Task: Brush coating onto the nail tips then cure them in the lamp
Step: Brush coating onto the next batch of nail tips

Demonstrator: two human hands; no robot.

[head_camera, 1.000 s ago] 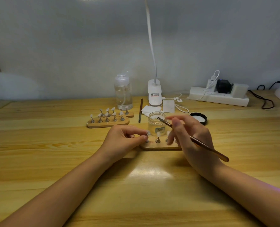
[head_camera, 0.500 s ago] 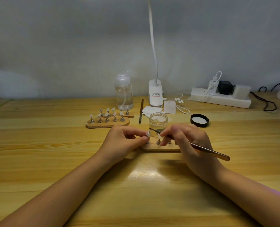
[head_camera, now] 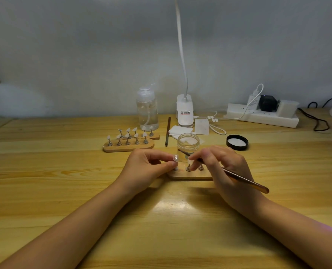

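Observation:
At the middle of the table my left hand pinches a clear nail tip on its small metal stand, at the left end of a wooden holder. My right hand grips a brown brush, whose bristle end points left and sits just right of that nail tip. An open clear jar stands right behind the holder. The holder's other stands are partly hidden by my right fingers.
Two more wooden holders with several nail tips lie to the back left. Behind them stand a clear pump bottle, a second brush, white pads, a lamp base, the jar's black lid and a power strip.
My right hand has lowered the brush from above the jar down and left, bringing its tip close to the nail tip held by my left hand. The left hand has stayed put.

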